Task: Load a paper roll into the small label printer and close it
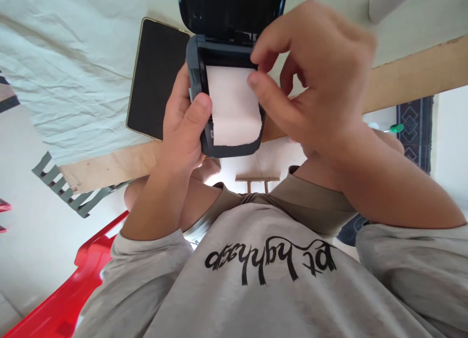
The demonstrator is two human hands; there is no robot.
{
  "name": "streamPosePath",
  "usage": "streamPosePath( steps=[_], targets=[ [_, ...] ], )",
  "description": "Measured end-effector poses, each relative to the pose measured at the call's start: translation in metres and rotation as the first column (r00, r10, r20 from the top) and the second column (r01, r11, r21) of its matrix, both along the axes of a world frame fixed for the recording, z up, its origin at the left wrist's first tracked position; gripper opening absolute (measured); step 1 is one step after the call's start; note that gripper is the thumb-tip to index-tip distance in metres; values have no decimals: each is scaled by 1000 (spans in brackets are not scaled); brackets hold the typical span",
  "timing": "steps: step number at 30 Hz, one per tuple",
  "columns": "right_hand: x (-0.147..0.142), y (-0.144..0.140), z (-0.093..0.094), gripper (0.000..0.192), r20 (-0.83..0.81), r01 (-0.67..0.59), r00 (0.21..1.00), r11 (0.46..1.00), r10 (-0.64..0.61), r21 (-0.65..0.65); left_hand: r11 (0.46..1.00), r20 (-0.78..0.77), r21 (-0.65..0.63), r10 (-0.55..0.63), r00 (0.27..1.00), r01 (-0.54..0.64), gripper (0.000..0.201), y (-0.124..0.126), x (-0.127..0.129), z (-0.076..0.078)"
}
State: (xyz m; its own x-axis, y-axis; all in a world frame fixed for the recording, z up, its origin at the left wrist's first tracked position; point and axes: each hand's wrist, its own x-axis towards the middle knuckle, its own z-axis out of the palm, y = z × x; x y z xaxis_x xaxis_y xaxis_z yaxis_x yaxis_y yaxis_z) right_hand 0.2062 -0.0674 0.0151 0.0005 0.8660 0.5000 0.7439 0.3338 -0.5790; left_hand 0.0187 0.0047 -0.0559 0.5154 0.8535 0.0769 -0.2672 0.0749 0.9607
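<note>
A small dark portable label printer [194, 67] is held above the table edge, its black lid [234, 11] swung up and back. Inside sits a roll of white paper [234, 97], with a ragged loose end hanging over the front. My left hand [186, 116] grips the printer's left side, thumb on the near rim and fingers behind. At the opposite side is my right hand [310, 70]. Its thumb tip touches the paper's right edge, while the index fingertip is at the upper right corner of the compartment, a small gap between them. The other fingers are curled.
A black tablet-like slab [157, 80] lies on the pale cloth [73, 60] left of the printer. A white cylinder [389, 4] is at the top right. Below the wooden table edge [109, 165], a red plastic object [87, 260] stands at lower left.
</note>
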Motion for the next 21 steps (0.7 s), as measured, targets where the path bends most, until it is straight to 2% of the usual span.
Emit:
streamPosePath(
  steps=[2, 4, 7, 10, 13, 15, 17, 21],
  targets=[
    [-2, -1, 3, 27, 229, 95, 971, 989, -67, -115, 996, -9, 38, -86, 996, 86, 76, 2, -3, -3],
    [-4, -1, 9, 27, 359, 183, 929, 951, -84, -251, 991, 2, 17, -130, 992, 130, 78, 0, -3, 0],
    [-5, 0, 18, 24, 420, 211, 908, 865, 0, -456, 992, -25, -91, -91, 996, 89, 59, -7, 0, 13],
    [-3, -2, 22, 31, 424, 216, 905, 815, 41, -538, 987, -45, -126, -106, 993, 100, 50, -13, 4, 26],
    [-1, -6, 20, 29, 363, 187, 932, 845, 9, -501, 990, -67, -74, -123, 990, 118, 55, -13, 6, 30],
    [-1, -8, 19, 29, 246, 112, 969, 871, 10, -478, 990, -101, -53, -134, 986, 129, 59, -13, 7, 31],
    [0, -9, 20, 29, 116, 47, 993, 873, 11, -485, 990, -109, -52, -135, 985, 130, 61, -14, 8, 31],
    [7, -12, 26, 28, -119, -93, 992, 898, 46, -431, 997, -95, -22, -77, 992, 76, 57, -17, 8, 30]
  ],
)
